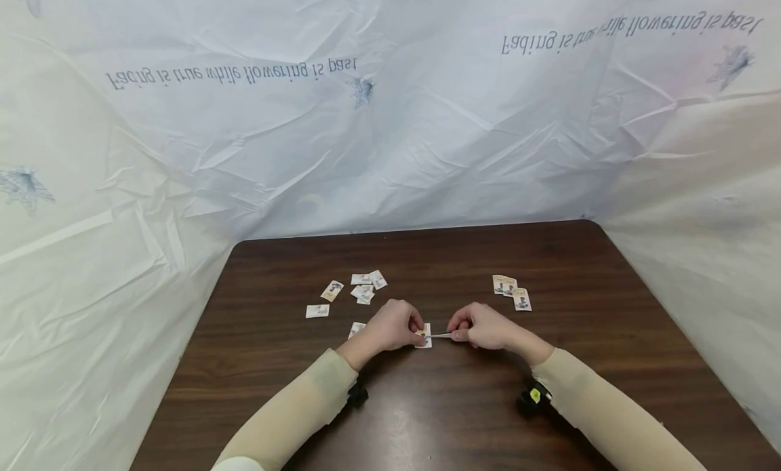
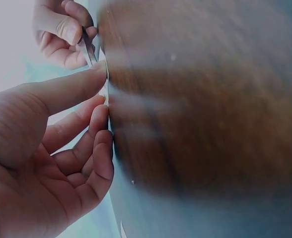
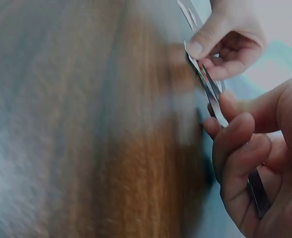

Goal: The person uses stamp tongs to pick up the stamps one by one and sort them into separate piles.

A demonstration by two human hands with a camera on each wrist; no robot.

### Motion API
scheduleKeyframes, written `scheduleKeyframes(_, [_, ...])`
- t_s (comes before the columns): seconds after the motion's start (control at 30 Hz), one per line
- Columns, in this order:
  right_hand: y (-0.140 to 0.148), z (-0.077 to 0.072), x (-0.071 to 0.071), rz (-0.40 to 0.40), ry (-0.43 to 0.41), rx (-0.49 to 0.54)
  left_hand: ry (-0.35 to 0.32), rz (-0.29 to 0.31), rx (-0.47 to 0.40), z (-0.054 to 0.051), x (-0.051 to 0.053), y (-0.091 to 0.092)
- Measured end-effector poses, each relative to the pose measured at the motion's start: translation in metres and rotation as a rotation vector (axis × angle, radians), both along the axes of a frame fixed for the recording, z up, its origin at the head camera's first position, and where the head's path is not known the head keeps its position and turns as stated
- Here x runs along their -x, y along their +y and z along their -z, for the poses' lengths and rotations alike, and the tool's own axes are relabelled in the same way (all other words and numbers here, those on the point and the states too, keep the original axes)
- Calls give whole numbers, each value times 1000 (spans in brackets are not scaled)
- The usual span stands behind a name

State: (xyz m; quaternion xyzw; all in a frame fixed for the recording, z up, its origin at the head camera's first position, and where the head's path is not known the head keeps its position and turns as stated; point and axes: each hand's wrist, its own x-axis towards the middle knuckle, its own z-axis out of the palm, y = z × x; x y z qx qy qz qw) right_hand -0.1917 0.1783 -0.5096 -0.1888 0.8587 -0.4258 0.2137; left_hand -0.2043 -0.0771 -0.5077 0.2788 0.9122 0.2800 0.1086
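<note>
A small white printed card [image 1: 428, 343] lies on the table between the two hands. My left hand [image 1: 390, 326] holds it by its left part, thumb and forefinger at the card; its other fingers are curled beneath in the left wrist view. My right hand [image 1: 486, 327] grips metal tweezers [image 3: 214, 103] between thumb and fingers, their back end lying in the palm. In the head view the tweezers' tips point left and reach the card. In the right wrist view the two tips stand slightly apart near the left thumb. Whether they clasp the card I cannot tell.
Several similar cards [image 1: 362, 279] lie scattered at the left, some overlapping. One card [image 1: 356, 329] is partly hidden behind the left wrist. An overlapping group of cards [image 1: 508, 286] lies at the right. The dark wooden table [image 1: 415, 417] is surrounded by white printed sheeting [image 1: 390, 166].
</note>
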Motion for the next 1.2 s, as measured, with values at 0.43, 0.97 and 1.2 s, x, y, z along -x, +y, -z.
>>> scheduleKeyframes(0.43, [-9,-1,-6,67,84,-91,4,3,-20,1,0,-2])
scheduleKeyframes(0.97, [-9,0,-6,79,83,-76,7,4,-76,1,-1,-5])
scheduleKeyframes(1.2, [1,6,-7,120,71,-35,-8,26,-133,-3,-5,-12])
